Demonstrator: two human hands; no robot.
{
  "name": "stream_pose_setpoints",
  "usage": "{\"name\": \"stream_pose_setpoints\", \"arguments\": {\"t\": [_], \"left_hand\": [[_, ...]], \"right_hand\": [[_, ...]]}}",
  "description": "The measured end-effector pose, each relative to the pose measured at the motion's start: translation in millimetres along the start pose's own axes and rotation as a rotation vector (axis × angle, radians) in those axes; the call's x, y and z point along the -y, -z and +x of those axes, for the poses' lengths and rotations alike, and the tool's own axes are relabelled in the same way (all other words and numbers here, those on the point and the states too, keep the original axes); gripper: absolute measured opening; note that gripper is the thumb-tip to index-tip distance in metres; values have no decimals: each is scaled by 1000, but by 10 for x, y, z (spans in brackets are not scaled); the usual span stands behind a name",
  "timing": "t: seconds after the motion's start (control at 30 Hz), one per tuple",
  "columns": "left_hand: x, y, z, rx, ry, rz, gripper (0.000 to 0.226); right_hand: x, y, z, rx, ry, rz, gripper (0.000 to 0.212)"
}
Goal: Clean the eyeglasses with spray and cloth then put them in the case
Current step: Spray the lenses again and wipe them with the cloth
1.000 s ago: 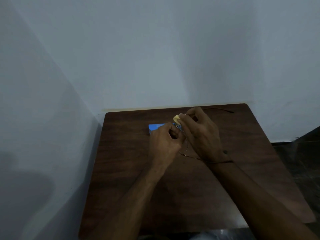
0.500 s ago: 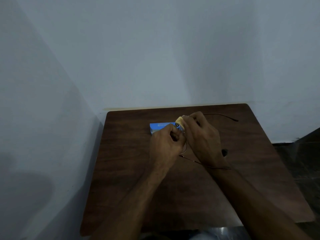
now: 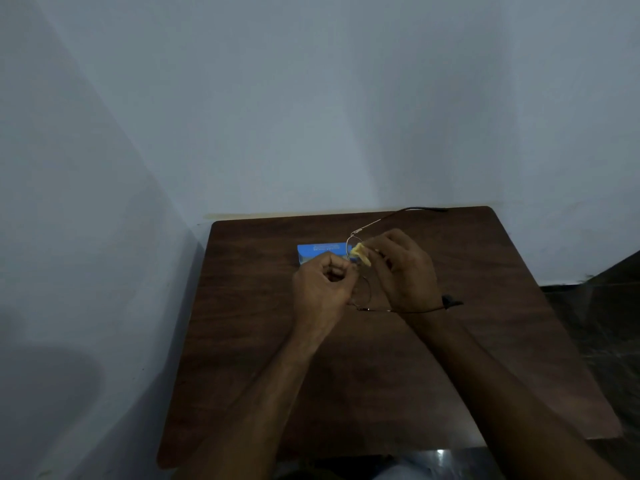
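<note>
- The two hands, pressed knuckle to knuckle half a second before, had drawn a little apart, and a gap had opened between them.
- In that gap the thin wire rim of the eyeglasses (image 3: 356, 232) showed, held above the table (image 3: 242, 358) at about 12 o'clock from its middle.
- The left hand (image 3: 323, 289) was curled, its fingers closed on the frame at its 3 o'clock side. The exact contact point was too small to make out.
- The right hand (image 3: 407, 271) had its thumb and fingers pinched together on the yellow cloth (image 3: 361, 255), bunched against the upper rim. The cloth had shifted with that hand toward 1 o'clock.
- One temple (image 3: 429, 208) now reached farther out toward 1 o'clock, its dark tip near the table's far edge, so the frame seemed to have been tilted or turned.
- A thin dark line crossed the right wrist. I could not tell whether it was the other temple or a thread worn there.
- The blue box (image 3: 317, 252) lay where it had been, just past the left hand at 12 o'clock, partly hidden. Whether it was the case was unclear.
- No spray bottle was in view.
- My reading was that wiping was under way, with the person probably moving to a fresh part of the lens. Casing the eyeglasses was not yet done.
</note>
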State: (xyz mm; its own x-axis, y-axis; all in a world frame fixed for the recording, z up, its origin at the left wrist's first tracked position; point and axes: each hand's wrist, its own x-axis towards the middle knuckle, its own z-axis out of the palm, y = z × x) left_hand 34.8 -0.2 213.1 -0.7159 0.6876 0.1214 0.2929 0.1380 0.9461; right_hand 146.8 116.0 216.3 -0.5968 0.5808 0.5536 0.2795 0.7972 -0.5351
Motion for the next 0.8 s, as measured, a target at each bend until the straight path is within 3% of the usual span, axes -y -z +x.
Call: {"name": "stream_pose_setpoints", "arguments": {"t": [0.33,0.47,0.67,0.73,0.8], "left_hand": [[36,-32,-36,5,16,-54,9],[66,-28,-27,-7,36,-62,8],[134,-7,-2,-111,273,-269,5],[173,3,19,-145,372,-370,5],[225,-8,14,-176,470,-476,8]], "right_hand": [[-58,-32,86,-61,-119,92,8],[-44,-82,76,-19,-59,113,7],[-415,-191,-261,30,-477,380,9],[-538,-284,-580,138,-444,218,16],[-670,-374,-866,299,-375,17,10]]}}
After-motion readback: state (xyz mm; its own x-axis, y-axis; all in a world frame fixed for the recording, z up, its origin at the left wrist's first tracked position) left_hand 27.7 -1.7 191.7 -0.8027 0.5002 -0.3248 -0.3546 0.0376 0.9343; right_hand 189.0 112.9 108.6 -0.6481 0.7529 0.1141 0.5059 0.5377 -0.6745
